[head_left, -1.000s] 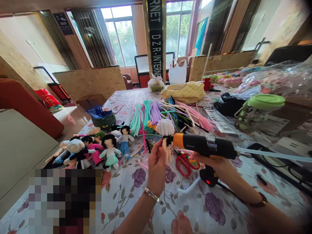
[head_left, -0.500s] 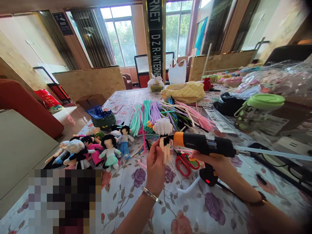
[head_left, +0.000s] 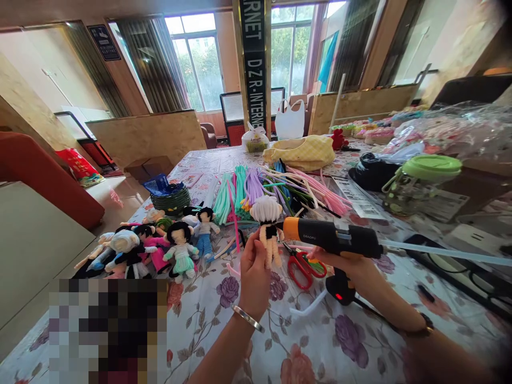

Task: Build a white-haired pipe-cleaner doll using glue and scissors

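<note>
A person's left hand (head_left: 255, 274), silver bracelet (head_left: 248, 319) on the wrist, pinches with nearly closed fingers a small fuzzy doll (head_left: 269, 230) with white hair over a flowered tablecloth (head_left: 276, 349); the right hand (head_left: 352, 271), curled around a black-and-orange glue gun (head_left: 332, 236), levels its tip at the doll's black torso. Red-handled scissors (head_left: 301, 271) lie near. Farther, dressed dolls (head_left: 182, 249) crowd the left, pastel fuzzy stems (head_left: 253, 184) behind; a yellow checked cloth bag (head_left: 302, 151) rests far back.

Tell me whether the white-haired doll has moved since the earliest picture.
Yes: judged against the red-handled scissors, the white-haired doll has shifted slightly to the left, its head now a little farther from them.
</note>
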The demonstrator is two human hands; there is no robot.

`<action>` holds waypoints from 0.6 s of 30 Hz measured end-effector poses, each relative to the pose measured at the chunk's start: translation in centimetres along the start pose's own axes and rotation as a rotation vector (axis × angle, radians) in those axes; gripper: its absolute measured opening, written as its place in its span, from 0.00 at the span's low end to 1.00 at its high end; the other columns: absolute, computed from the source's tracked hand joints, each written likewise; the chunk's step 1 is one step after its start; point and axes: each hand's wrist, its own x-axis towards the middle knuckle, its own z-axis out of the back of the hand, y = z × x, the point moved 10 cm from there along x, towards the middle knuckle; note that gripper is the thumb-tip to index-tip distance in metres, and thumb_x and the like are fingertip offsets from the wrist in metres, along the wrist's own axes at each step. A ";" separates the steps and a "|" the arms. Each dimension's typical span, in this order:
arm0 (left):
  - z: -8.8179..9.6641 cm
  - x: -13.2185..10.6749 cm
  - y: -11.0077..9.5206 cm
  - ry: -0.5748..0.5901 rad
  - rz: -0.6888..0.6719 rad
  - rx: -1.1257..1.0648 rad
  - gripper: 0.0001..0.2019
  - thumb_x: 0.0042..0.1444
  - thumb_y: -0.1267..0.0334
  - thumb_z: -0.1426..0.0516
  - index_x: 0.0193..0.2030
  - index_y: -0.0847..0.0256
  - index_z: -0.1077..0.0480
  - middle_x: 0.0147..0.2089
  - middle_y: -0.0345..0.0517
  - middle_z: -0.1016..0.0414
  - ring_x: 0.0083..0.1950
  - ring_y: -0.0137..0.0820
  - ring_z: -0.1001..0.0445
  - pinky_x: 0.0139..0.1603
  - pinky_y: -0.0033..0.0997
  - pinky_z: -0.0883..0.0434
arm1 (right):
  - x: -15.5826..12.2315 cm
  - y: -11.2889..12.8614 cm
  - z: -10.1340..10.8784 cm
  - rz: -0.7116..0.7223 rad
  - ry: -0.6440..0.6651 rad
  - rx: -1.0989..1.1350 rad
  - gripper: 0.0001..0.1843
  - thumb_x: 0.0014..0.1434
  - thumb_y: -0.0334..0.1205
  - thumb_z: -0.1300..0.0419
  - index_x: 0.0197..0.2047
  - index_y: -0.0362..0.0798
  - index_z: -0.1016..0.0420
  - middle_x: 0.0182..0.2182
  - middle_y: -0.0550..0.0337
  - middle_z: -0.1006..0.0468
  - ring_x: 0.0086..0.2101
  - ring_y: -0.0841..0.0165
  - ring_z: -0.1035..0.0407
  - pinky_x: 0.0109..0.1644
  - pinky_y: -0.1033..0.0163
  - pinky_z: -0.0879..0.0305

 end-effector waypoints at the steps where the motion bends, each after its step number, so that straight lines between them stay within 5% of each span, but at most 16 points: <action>1: 0.0 0.0 0.1 0.000 0.019 -0.024 0.19 0.50 0.54 0.38 0.49 0.57 0.28 0.40 0.44 0.23 0.34 0.25 0.26 0.36 0.24 0.30 | 0.0 0.1 0.0 0.007 0.002 -0.004 0.12 0.43 0.50 0.34 0.29 0.51 0.19 0.23 0.62 0.25 0.28 0.64 0.32 0.27 0.62 0.39; 11: 0.1 0.5 0.7 0.020 0.089 -0.138 0.16 0.50 0.58 0.37 0.46 0.59 0.27 0.39 0.44 0.22 0.32 0.25 0.25 0.35 0.23 0.29 | -0.1 0.6 0.1 0.029 -0.030 0.073 0.10 0.44 0.47 0.33 0.31 0.53 0.20 0.28 0.61 0.21 0.29 0.63 0.29 0.27 0.62 0.36; 18: 0.7 0.9 0.7 -0.061 0.148 -0.194 0.07 0.58 0.66 0.44 0.41 0.63 0.28 0.37 0.48 0.22 0.29 0.27 0.25 0.36 0.29 0.27 | 0.2 0.9 1.7 0.012 -0.058 0.252 0.11 0.38 0.46 0.30 0.27 0.52 0.19 0.29 0.60 0.19 0.36 0.59 0.25 0.43 0.57 0.30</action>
